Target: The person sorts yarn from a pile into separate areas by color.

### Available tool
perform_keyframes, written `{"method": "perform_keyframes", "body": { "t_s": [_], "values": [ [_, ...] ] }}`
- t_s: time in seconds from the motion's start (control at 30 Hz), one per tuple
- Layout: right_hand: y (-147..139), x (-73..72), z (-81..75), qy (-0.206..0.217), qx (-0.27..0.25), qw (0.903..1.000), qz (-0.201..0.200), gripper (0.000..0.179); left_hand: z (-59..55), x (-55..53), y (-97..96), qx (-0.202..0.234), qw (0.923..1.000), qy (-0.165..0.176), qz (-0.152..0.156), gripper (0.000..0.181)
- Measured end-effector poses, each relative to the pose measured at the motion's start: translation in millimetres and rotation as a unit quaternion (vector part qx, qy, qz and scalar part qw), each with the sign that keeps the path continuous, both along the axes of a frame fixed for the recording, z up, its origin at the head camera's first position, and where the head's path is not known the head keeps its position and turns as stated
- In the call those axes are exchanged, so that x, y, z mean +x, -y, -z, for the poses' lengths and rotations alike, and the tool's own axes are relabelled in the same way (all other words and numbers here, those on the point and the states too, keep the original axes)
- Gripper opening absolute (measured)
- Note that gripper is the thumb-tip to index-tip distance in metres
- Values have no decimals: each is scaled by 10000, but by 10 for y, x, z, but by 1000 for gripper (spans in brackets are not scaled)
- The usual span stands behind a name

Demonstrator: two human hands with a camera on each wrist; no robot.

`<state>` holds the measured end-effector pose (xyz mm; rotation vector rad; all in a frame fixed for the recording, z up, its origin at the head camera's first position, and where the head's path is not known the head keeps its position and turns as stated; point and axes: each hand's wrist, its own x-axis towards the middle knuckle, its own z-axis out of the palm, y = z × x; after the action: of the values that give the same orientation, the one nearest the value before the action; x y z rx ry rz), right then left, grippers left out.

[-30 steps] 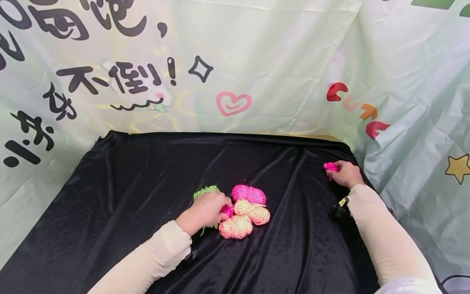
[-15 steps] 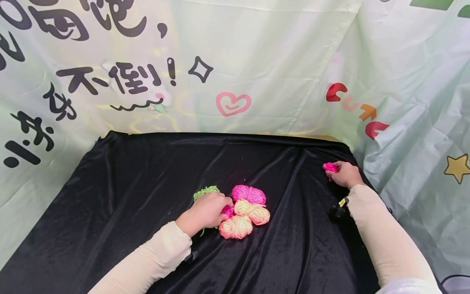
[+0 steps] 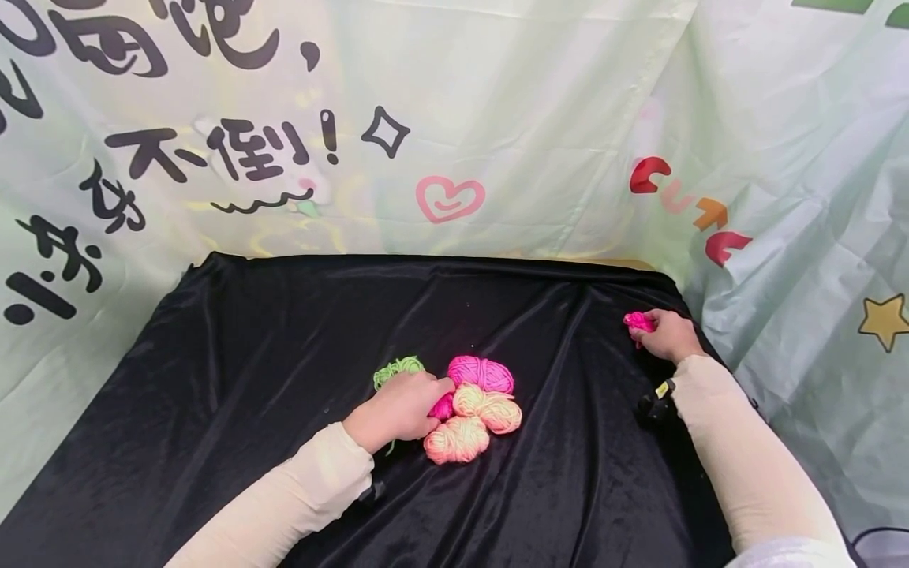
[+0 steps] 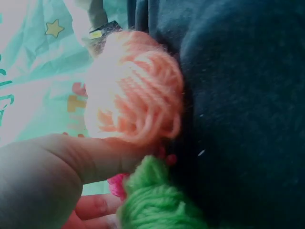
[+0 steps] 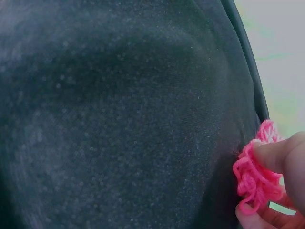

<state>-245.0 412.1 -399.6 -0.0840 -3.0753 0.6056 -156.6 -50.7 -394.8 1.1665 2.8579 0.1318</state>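
Observation:
In the head view my left hand grips a deep pink yarn skein, mostly covered by the fingers. Around it lie a green skein, a bright pink skein, a pale yellow-peach skein and a peach skein. The left wrist view has the thumb between the peach skein and the green one, with bits of deep pink behind it. Far right, my right hand pinches a small hot pink yarn bundle between thumb and fingers; loose loops stick out.
A black velvety cloth with folds covers the table. A pale printed curtain hangs behind it and along the right side. Near the right wrist a small black device is strapped. A dark cable shows at lower right.
My left hand shifts very slightly rightward over the deep pink skein. The right hand stays in place with its pink yarn, and the other skeins lie as before.

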Motion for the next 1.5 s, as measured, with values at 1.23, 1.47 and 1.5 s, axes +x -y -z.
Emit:
{"method": "perform_keyframes", "body": {
  "t_s": [1.23,1.47,1.5],
  "values": [
    [42,2,-68,21,-83,9999,89,53,-324,-216,-31,666,9964,8,-528,39],
    [37,22,-53,27,-60,9999,82,48,-332,-247,-81,742,9959,8,-517,39],
    [34,25,-48,32,-66,9999,76,48,-333,-251,-90,751,9958,22,-526,39]
  ]
}}
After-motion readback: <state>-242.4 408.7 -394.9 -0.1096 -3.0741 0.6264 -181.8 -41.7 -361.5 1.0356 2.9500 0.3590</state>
